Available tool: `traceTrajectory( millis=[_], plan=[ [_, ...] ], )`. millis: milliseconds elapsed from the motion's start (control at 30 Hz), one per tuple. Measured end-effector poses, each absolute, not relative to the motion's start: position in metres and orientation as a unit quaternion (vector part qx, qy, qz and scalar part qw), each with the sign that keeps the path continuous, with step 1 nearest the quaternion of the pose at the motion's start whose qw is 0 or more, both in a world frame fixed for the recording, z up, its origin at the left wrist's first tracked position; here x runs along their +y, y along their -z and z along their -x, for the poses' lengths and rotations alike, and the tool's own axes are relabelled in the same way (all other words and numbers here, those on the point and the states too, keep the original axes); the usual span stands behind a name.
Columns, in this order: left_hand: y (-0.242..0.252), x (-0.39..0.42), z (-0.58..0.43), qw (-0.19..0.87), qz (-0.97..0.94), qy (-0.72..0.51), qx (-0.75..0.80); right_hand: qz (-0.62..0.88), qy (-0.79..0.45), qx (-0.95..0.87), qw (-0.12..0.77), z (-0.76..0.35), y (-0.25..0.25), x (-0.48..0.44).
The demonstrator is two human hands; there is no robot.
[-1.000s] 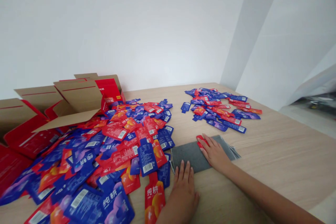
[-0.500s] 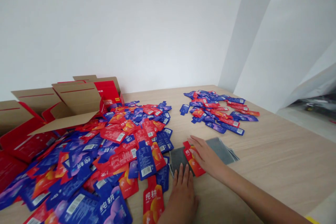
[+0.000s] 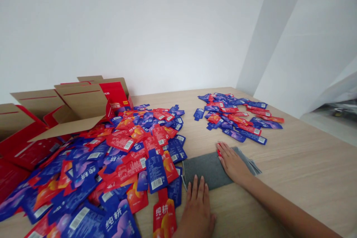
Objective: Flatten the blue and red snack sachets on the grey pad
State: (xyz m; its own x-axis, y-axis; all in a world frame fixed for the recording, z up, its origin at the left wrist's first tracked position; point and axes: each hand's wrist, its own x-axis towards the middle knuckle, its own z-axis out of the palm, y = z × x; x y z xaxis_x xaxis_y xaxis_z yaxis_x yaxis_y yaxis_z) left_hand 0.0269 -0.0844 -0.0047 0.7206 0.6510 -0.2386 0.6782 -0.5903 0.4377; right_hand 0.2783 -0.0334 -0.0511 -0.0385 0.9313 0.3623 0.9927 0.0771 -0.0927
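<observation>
A grey folded cloth (image 3: 202,171) lies flat on the wooden table in front of me. My left hand (image 3: 196,206) rests palm down at its near left edge, fingers stretched out over the cloth and holding nothing. Flat on the cloth's right part lies my right hand (image 3: 231,161), with its fingers extended. Beneath it is a red pouch, of which only a small corner (image 3: 219,152) shows past the fingertips; the rest is hidden. Just left of my left hand, a red pouch with orange fruit printed on it (image 3: 164,215) lies on the table.
A large heap of red and blue pouches (image 3: 117,163) covers the left side. Behind it stand open red cardboard boxes (image 3: 117,95) with brown flaps. A smaller group of pouches (image 3: 231,113) lies at the back right, near the white wall (image 3: 173,44).
My right hand has slid right along the cloth, and the red pouch is now almost wholly hidden under it. My left hand stays at the cloth's near left edge.
</observation>
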Motion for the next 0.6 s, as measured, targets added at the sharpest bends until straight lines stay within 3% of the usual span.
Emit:
traceTrajectory(
  millis=[333,600],
  plan=[
    [0.003,-0.084,-0.027,0.240,-0.894,0.030,0.378,0.583,0.051,-0.792,0.173,-0.190,0.040,-0.048],
    [0.001,-0.084,-0.024,0.254,-0.894,0.021,0.368,0.631,0.062,-0.755,0.167,-0.240,0.049,-0.069]
  ],
)
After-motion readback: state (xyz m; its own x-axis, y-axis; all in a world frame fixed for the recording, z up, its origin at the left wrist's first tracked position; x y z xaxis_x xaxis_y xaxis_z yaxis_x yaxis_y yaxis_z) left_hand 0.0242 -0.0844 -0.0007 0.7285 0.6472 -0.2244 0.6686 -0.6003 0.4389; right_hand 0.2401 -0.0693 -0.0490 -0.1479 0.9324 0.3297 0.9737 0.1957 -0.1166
